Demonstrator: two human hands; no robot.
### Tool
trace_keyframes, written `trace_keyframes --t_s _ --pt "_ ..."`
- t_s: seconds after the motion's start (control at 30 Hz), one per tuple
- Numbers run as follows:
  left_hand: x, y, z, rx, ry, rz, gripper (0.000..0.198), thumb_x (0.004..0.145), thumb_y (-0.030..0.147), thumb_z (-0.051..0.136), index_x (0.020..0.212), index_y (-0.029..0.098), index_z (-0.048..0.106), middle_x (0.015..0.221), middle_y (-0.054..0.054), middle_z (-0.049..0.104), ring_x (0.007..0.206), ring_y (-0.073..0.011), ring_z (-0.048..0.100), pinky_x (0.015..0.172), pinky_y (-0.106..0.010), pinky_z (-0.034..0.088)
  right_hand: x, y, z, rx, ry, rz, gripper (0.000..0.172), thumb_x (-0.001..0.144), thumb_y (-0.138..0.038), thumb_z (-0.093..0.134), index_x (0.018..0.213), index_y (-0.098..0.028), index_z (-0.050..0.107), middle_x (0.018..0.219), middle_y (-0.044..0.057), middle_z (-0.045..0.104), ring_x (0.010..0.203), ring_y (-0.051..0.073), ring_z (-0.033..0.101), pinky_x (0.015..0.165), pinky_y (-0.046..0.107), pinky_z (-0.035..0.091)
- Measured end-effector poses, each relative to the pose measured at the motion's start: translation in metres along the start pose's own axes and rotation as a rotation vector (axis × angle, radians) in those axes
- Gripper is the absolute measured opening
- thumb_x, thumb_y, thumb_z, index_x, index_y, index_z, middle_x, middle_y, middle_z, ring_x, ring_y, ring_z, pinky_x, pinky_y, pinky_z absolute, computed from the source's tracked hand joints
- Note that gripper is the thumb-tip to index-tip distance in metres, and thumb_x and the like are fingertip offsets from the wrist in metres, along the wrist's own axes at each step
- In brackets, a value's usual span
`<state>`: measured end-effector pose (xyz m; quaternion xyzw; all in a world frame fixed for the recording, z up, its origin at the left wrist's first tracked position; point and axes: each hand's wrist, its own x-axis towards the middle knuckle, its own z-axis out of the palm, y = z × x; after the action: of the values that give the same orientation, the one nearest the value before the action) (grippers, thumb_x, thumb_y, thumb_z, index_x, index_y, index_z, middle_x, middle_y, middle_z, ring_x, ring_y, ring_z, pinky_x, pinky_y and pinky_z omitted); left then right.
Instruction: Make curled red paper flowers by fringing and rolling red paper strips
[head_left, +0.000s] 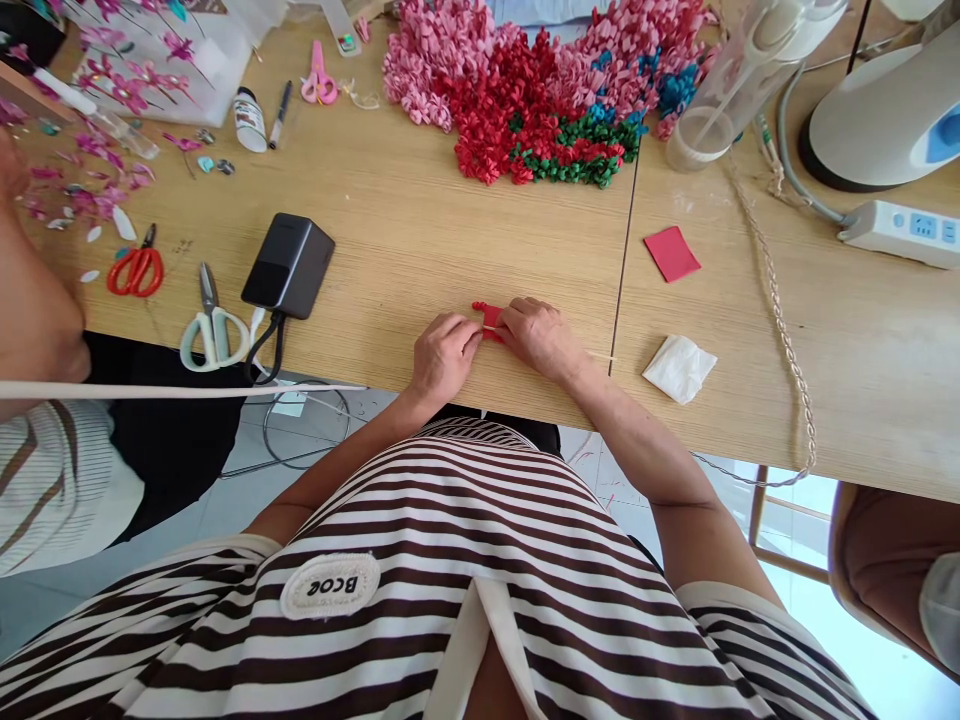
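A small red piece of sheet material (493, 317) lies on the table between my hands, with a curled red edge at its upper left. Across it runs a thin pale stick (602, 357), whose far end pokes out beyond my right wrist. My left hand (444, 358) has its thumb and fingers pinched together at the left end of the stick, against the red piece. My right hand (541, 335) is closed over the stick and the piece's right side, hiding part of both. A flat red square (672, 254) and a folded white tissue (679, 369) lie to the right.
Pink, red, blue and green curled flower strips (517, 100) are heaped at the back. Left are a black power bank (289, 265), white-handled scissors (214, 330) and red-handled snips (136, 268). A clear plastic cup (701, 140) and power strip (904, 230) stand right. Another person's arm (37, 290) is at left.
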<state>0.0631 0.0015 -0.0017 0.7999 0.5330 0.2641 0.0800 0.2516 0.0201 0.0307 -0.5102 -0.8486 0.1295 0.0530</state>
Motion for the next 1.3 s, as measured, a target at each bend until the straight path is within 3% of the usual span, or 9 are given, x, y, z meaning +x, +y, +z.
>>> trace_keyframes --t_s 0.47,0.83,1.3 --pt "0.009 -0.004 0.005 -0.05 -0.041 0.01 0.016 0.101 0.022 0.05 0.098 0.021 0.067 0.097 -0.007 0.069 0.095 -0.0209 0.065 0.086 -0.032 0.053 0.002 0.0 0.002 -0.017 0.008 -0.002 0.038 0.108 -0.036 0.043 0.112 -0.011 0.072 0.106 0.017 0.073 0.102 0.026 0.066 0.085 0.035 0.046" --pt "-0.004 -0.002 0.0 -0.092 0.076 0.022 0.02 0.102 0.025 0.052 0.097 0.021 0.071 0.098 -0.007 0.072 0.095 -0.0184 0.068 0.088 -0.03 0.053 0.001 0.0 0.004 -0.026 0.018 0.004 0.034 0.108 -0.031 0.043 0.113 -0.013 0.072 0.108 0.016 0.073 0.103 0.025 0.066 0.086 0.034 0.047" --pt "0.0 -0.003 0.008 -0.017 0.058 0.05 0.024 0.101 0.027 0.055 0.097 0.019 0.077 0.094 -0.006 0.073 0.091 -0.0195 0.066 0.085 -0.032 0.053 0.001 -0.001 0.002 -0.025 0.008 -0.003 0.03 0.107 -0.026 0.046 0.11 -0.012 0.072 0.107 0.015 0.073 0.102 0.025 0.066 0.085 0.033 0.047"
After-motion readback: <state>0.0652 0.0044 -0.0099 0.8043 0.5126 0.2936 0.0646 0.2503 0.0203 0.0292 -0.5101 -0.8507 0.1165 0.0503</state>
